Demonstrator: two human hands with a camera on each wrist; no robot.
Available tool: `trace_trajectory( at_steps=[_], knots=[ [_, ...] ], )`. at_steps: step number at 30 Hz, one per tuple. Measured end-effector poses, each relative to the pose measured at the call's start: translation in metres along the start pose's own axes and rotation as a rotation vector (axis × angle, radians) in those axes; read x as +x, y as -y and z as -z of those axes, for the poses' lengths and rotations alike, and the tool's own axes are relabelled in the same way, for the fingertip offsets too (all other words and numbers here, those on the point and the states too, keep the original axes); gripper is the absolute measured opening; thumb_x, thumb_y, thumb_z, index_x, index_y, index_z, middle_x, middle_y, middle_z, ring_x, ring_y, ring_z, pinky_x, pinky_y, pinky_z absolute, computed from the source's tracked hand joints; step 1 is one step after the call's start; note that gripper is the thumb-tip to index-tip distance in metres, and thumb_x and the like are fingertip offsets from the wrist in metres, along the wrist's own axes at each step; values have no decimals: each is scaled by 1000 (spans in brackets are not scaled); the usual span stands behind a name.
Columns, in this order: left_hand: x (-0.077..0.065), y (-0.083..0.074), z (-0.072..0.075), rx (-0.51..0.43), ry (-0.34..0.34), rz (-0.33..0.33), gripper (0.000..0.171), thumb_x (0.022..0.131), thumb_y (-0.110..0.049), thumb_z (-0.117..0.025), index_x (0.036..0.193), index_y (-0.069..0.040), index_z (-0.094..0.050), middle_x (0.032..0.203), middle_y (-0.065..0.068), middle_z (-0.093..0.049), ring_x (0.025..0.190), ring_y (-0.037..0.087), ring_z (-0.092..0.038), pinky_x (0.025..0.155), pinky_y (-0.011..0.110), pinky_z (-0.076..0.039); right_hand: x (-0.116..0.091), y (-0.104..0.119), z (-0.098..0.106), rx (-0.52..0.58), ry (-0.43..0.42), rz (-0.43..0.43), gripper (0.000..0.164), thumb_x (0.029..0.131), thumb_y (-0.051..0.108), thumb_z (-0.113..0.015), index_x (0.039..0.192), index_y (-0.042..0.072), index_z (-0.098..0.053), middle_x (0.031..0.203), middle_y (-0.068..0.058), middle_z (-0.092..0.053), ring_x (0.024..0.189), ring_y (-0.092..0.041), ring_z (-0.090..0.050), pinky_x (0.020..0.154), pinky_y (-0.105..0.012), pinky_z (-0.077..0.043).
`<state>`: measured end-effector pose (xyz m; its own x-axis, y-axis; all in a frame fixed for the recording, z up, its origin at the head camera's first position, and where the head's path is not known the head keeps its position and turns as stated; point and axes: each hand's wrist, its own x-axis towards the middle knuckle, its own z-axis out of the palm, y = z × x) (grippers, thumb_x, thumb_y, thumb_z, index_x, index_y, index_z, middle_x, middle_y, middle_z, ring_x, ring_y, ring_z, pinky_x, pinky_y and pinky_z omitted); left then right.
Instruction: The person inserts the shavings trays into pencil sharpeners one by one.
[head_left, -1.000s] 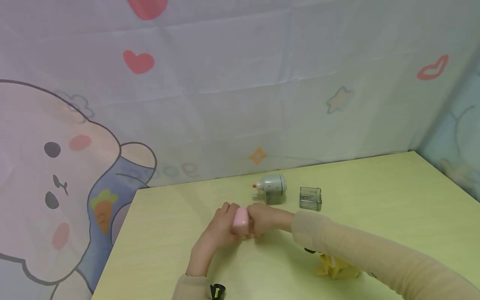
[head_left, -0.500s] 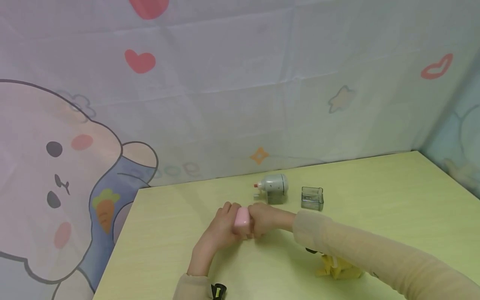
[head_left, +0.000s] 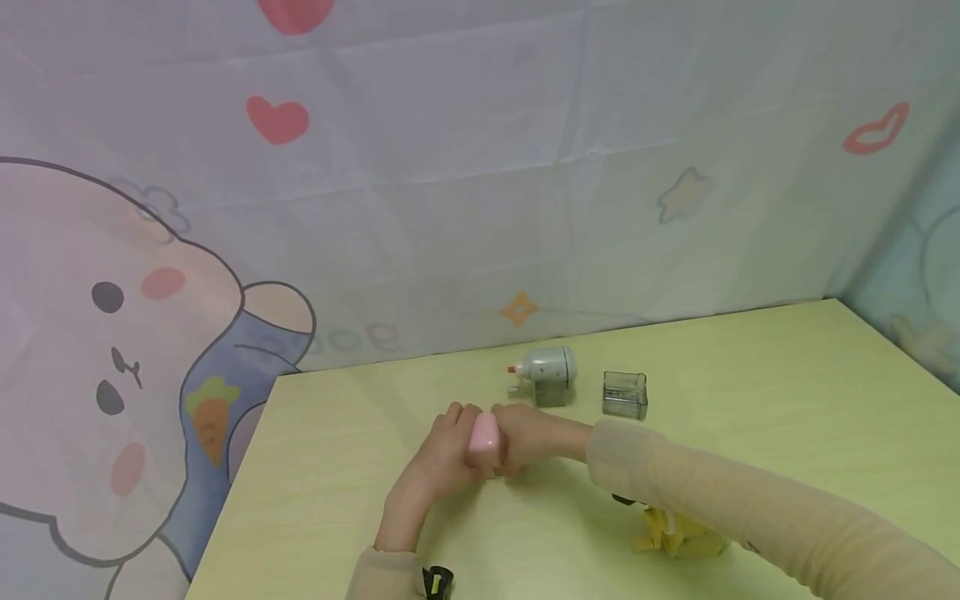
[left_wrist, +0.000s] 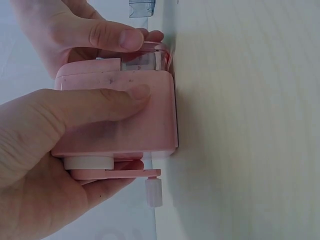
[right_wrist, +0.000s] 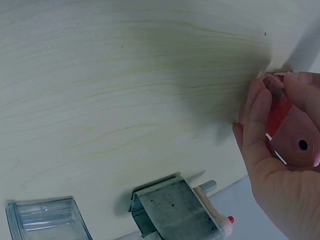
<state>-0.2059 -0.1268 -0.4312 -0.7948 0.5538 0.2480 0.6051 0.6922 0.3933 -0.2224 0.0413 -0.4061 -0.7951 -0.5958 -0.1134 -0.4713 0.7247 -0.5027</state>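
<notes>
Both hands are on a pink hand-crank pencil sharpener (head_left: 484,442) near the table's middle. My left hand (head_left: 442,454) grips its body, with the thumb laid along one broad side in the left wrist view. On that side of the grip the crank handle (left_wrist: 117,174) with its white knob (left_wrist: 154,193) sticks out below the fingers. At the opposite end, my right hand (head_left: 528,435) pinches a clear reddish shavings drawer (left_wrist: 141,61), which sits partly within the body. In the right wrist view, the fingers curl around the drawer (right_wrist: 278,114) beside a pink face with a dark round hole.
Behind the hands lies a grey crank pencil sharpener (head_left: 550,368) with a red tip. To its right is a separate clear drawer (head_left: 624,395). A yellow object (head_left: 682,535) lies partly under the right sleeve. A printed cloth backdrop (head_left: 450,208) rises behind the table.
My right hand has edged slightly toward the pink sharpener's body, and less of the part beneath shows between the hands. The left hand keeps its grip.
</notes>
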Motion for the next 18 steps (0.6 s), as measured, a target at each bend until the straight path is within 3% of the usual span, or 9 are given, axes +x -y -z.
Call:
trace_trajectory(
  at_steps=[8,18],
  knots=[
    [0,-1,2,-6,7,4,60,62,-23,-78,110,-5,-47,98,10,-47,83,24,-42,72,38,-46,3,2,-2,26,-10,-19,65,59,24,-80,108,-3,-48,87,-10,-57,72,-18,-50,67,-32,-48],
    [1,0,1,3,20,23,61,63,-24,-77,113,-3,-47,100,10,-47,83,23,-41,72,37,-45,7,3,-4,1,-13,-24,72,56,22,-80,112,-3,-42,81,-6,-56,69,-17,-50,62,-29,-47]
  ],
)
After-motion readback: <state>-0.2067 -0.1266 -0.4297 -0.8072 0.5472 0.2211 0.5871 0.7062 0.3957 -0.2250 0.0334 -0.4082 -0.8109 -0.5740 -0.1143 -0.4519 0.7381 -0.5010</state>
